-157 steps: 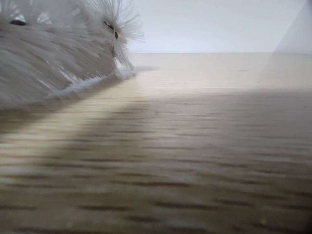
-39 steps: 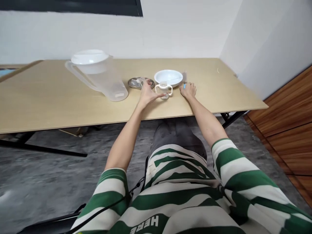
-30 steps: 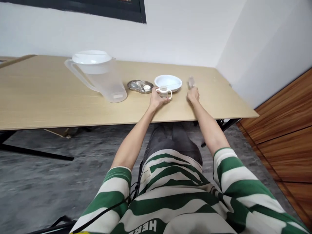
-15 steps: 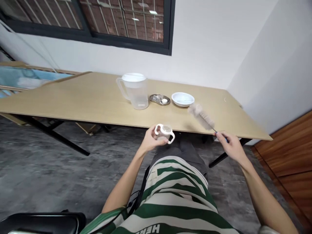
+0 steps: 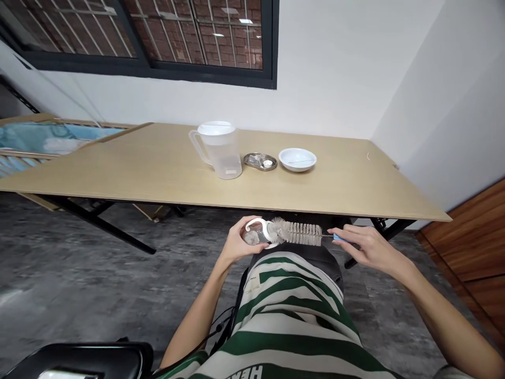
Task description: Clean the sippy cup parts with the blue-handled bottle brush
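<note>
Brush [image 5: 303, 233] swings to nine o'clock, perhaps inside the bottle [image 5: 252, 237] tilted to meet it. Left hand [image 5: 234, 246] clamps bottle; right hand [image 5: 367, 247] pinches blue handle [image 5: 338, 237].

White walls [image 5: 335, 73], barred window [image 5: 221, 31], long table [image 5: 158, 173] and slatted cot [image 5: 23, 153] show a plain room.

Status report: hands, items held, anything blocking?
Left hand gripping clear round white-handled bottle. Right hand holding long pale-bristled, blue-handled brush, bristles at bottle's mouth. Nothing seen blocking.

Dark grey trousers [image 5: 319, 256] show below the fingers [image 5: 351, 233]; lower, a green-and-white striped shirt [image 5: 292, 326] bears a pale label [image 5: 253, 283] and white letters [image 5: 248, 373].
</note>
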